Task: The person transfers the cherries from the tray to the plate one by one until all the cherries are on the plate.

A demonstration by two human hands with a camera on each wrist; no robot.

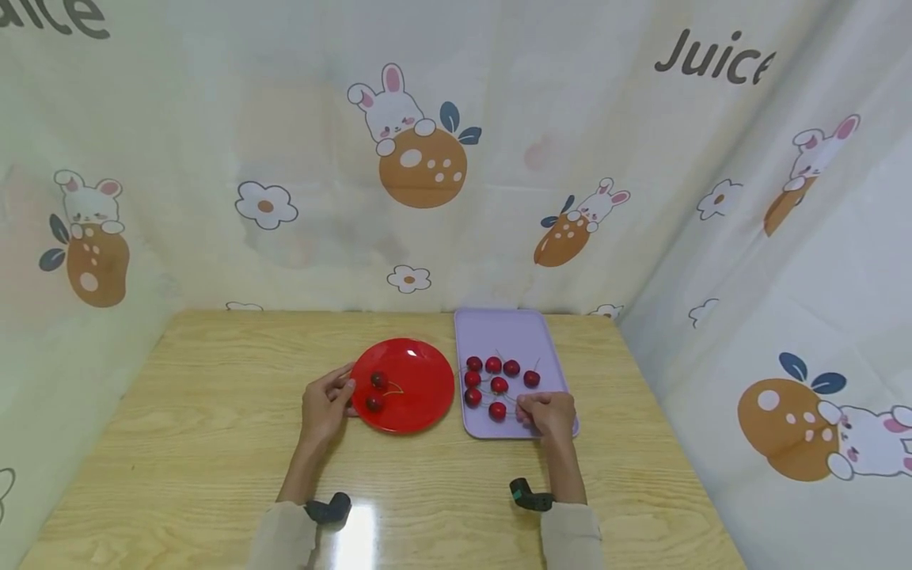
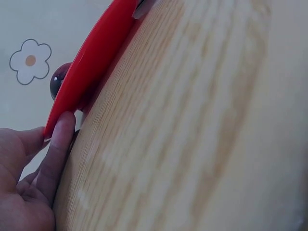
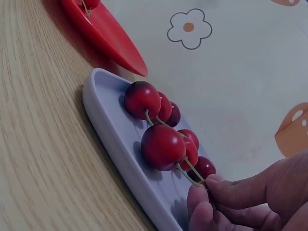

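Observation:
On the left, a round red plate (image 1: 423, 396) has its rim pinched between the thumb and fingers of my left hand (image 1: 325, 404); the left wrist view shows this grip from the side. Two dark red cherries (image 1: 374, 404) with joined stems lie on the plate. Over the near right part of a lilac tray (image 1: 502, 332), my right hand (image 1: 550, 412) pinches green cherry stems between thumb and fingertip. In the right wrist view those stems lead to a cherry (image 3: 163, 147) at the front and seemingly another behind it. Several more cherries (image 1: 473, 380) lie in the tray.
Plate and tray stand side by side on a light wooden table (image 1: 214, 443), a narrow gap between them. A patterned curtain (image 1: 313, 142) hangs behind the table and along its right side. A black wrist camera (image 1: 530, 497) sits on each forearm.

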